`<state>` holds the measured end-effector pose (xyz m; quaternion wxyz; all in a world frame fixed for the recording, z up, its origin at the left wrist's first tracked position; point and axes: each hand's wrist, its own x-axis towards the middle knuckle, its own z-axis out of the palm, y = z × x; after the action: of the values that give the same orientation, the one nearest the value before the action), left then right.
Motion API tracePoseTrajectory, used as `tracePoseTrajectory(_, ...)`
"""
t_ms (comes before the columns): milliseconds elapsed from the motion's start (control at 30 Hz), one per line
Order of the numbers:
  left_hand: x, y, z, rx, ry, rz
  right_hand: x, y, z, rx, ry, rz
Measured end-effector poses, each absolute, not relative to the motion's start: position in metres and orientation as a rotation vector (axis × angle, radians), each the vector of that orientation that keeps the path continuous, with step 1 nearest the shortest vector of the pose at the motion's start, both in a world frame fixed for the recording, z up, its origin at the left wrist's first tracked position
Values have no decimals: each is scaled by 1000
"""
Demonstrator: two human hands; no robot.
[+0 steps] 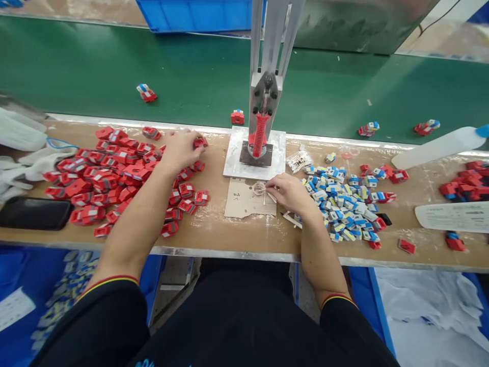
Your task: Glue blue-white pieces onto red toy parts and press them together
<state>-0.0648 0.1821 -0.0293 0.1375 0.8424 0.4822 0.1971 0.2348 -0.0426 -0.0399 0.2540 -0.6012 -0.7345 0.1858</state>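
My left hand (182, 149) is at the upper right edge of a pile of red plastic parts (110, 171), its fingers closed on one red part (200, 142). My right hand (288, 191) pinches a thin white cotton swab (264, 196) over a small round clear dish (259, 188). The dish sits on a piece of cardboard (239, 201) with handwriting on it. Just behind the cardboard stands a metal press with a red handle (260, 135) on a white base plate (234, 158). Small blue, white and yellow parts (340, 204) lie heaped right of my right hand.
A black phone (36, 213) and white gloves (36, 165) lie at the far left. White bottles (439, 148) lie on the right. A green belt (198, 76) carrying several assembled pieces runs behind the table. A bag of swabs (299, 159) lies right of the press.
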Motion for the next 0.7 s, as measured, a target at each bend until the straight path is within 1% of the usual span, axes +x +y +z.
tracePoseTrajectory(67, -62, 174, -30, 2189, 1196, 972, 229, -39, -46, -1561, -1956, 481)
tracePoseTrajectory(100, -59, 167, -31, 2040, 1067, 1109, 226, -38, -49, -1528, -1940, 453)
tracePoseTrajectory(167, -47, 143, -35, 1771, 826, 1213, 219, -36, -54, -1476, -1932, 394)
tracePoseTrajectory(233, -32, 113, -42, 1607, 693, 1173, 213, -34, -58, -1445, -1948, 356)
tracePoseTrajectory(333, -12, 76, -55, 1513, 653, 1110, 209, -33, -60, -1404, -1955, 365)
tracePoseTrajectory(500, -5, 57, -65, 1525, 686, 1124, 215, -39, -46, -1345, -1846, 428)
tracePoseTrajectory(600, -5, 53, -61, 1568, 662, 1120, 222, -47, -29, -1352, -1657, 413)
tracePoseTrajectory(700, -2, 46, -59, 1648, 598, 1124, 222, -52, -18, -1270, -1358, 371)
